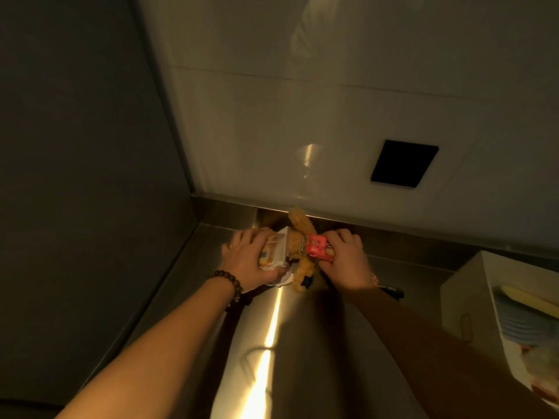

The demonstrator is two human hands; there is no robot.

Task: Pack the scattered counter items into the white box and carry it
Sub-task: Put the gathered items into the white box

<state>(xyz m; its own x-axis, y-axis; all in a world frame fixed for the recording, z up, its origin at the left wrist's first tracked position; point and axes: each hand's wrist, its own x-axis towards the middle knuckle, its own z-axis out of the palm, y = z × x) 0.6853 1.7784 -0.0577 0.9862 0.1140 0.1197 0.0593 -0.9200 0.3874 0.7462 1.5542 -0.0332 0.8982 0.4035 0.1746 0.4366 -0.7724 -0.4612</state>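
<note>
Gathering was in hand: a small white pack [64, 250] was gripped by the left hand [248, 261], a red packet [317, 248] pinched by the right hand [348, 261], a plush toy [298, 237] lying between them. The white box [462, 285] stood right of the right hand; a carry across seemed next.

Two hands are in view, left hand [246, 259] and right hand [348, 260]; one beaded bracelet [227, 288] (on the left wrist). One white box [465, 300] on the table [302, 343], at the right edge. One small white carton [64, 251] and one red packet [317, 247], one per hand. One yellow plush toy [299, 237] between them. One dark square opening [403, 163] in the wall.
</note>
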